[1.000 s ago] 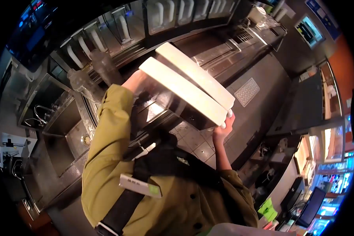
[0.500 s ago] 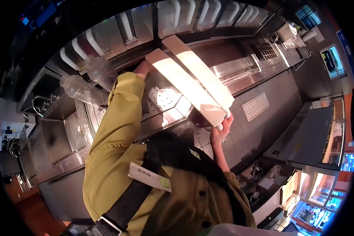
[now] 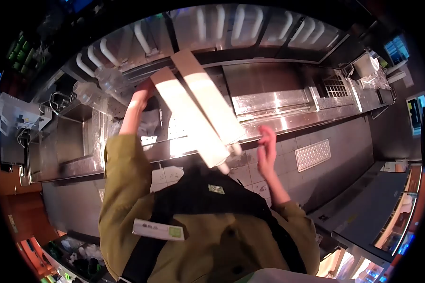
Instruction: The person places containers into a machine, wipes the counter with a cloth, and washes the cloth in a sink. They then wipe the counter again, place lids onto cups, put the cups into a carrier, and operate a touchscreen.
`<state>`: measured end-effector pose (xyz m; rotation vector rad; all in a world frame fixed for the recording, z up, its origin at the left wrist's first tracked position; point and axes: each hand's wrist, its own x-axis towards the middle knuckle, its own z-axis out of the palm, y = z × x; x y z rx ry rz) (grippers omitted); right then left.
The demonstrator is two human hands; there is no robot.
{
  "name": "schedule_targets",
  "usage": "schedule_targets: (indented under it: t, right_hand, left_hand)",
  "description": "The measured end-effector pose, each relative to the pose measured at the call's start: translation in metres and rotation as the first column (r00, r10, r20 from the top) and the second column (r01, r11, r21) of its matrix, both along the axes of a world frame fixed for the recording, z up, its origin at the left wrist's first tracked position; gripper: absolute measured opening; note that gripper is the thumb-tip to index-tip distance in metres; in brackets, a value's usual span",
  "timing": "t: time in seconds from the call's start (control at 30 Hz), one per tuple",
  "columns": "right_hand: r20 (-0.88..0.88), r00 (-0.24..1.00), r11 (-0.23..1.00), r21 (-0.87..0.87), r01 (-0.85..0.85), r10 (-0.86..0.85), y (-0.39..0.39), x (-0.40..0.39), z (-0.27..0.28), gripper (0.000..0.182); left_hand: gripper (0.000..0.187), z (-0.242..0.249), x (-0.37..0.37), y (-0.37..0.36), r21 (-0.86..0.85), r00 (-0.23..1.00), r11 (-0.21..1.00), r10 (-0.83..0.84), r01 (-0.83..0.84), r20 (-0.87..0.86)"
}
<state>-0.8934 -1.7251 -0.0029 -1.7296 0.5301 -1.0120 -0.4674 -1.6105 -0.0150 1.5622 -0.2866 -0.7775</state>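
Two long, pale boxes (image 3: 207, 94) slant side by side over the front of the metal bench (image 3: 337, 111), a narrow gap between them, and here's the left hand (image 3: 144, 90) up at their far end. Its fingers are lost in shadow, so I can't tell how tightly they're closed, or whether they grip the boxes at all. Over to the right hand (image 3: 267, 145): fingers apart and loosely curled, nothing in them, just off the near ends, where two small white knobs (image 3: 236, 149) stick out towards the body. With that palm away from the boxes, any carrying must fall to the left hand or to something underneath, hidden from here. The matching slant looks deliberate; lined up like that, the pair could be handled as one load, and the knobs face the side where they're easy to reach. Beyond the left forearm, clear jugs (image 3: 86, 92) lean over the bench, close to the sink (image 3: 75, 137), handy for water, I'd judge. Along the back, a row of curved white handles (image 3: 141, 38) shows, and down on the floor (image 3: 288, 165) there's a patterned metal plate (image 3: 312, 154).
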Motion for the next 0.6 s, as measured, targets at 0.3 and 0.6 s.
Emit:
schedule_targets:
  t: [0.3,0.6]
  right_hand:
    - [0.227,0.710,0.636,-0.323,0.701,-0.667,-0.323,0.159,0.083,0.054]
    - [-0.085,0.979,0.008,-0.996,-0.085,-0.185,-0.362,0.272,0.073,0.030]
  left_hand:
    - [0.033,0.022,-0.071,0.172,0.032,0.965,0.966,0.257,-0.255,-0.060]
    - [0.026,-0.005,-0.184,0.270,0.135,0.633,0.647,0.762,-0.751,-0.135]
